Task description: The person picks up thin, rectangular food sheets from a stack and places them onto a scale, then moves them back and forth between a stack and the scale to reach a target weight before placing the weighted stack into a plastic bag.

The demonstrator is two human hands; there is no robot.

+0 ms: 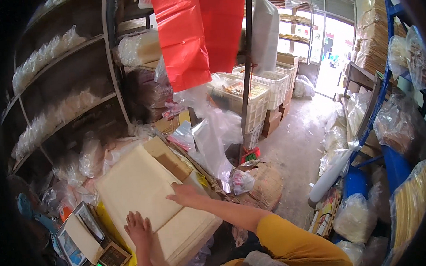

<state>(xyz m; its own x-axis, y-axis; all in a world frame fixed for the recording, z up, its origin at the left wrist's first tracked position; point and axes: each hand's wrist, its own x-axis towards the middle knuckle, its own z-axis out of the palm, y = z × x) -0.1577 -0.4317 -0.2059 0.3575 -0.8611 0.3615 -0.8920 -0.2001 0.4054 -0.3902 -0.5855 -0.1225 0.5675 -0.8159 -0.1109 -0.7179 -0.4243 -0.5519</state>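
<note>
A stack of large, thin cream-coloured sheets [133, 181] lies on the bench in front of me. Its upper layer ends in an edge across the stack, and more pale sheets [188, 232] show beyond that edge, nearer to me. My left hand [139, 228] rests flat on the upper layer near its left side, fingers a little spread. At the right side of that layer is my right hand [184, 195], with thumb and forefinger apart at the sheet's edge. Whether it pinches any sheet is not clear.
A scale [90, 239] with a lit green display stands left of the stack, a piece of cardboard [83, 237] on its pan. Red plastic bags [185, 39] hang ahead beside a metal post [245, 107]. White crates [240, 100] stand behind; shelves [62, 64] with bagged goods rise at left.
</note>
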